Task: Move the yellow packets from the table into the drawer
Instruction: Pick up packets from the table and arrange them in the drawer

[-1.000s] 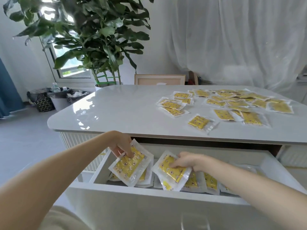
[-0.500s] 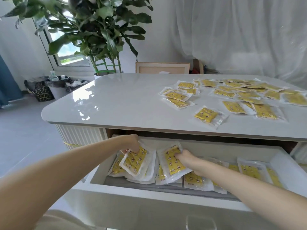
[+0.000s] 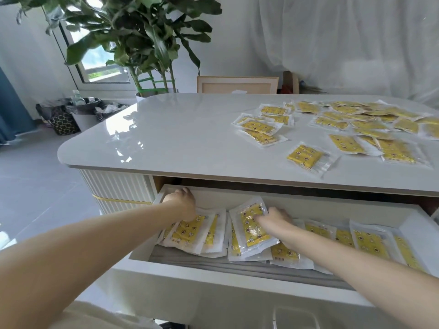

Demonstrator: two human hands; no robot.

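Head view: I watched both arms reach into the open drawer under the table.
Left hand: the left hand sat at the drawer's rear left corner, on a flat packet. Its fingers were hidden, so I could not tell whether it gripped.
Right hand: the right hand, apart from the left, lay near the drawer's middle with its fingers across a tilted packet. I could not tell whether the thumb pinched it.
Packets stowed: overlapping rows covered the drawer floor from its left wall toward its right end.
Packets waiting: a loose spread of yellow packets lay above and behind the drawer, toward its right end.
Risk, tilt: in my judgement the tilted packet, its far edge raised toward the drawer's rear wall, could stand proud and catch when the drawer closed.
Risk, slide: the glossy wrappers looked slippery, so a quick withdrawal might drag neighbours forward over the drawer's front wall.
Risk, crowding: the heap at the drawer's left could rise too high while its right end had room.
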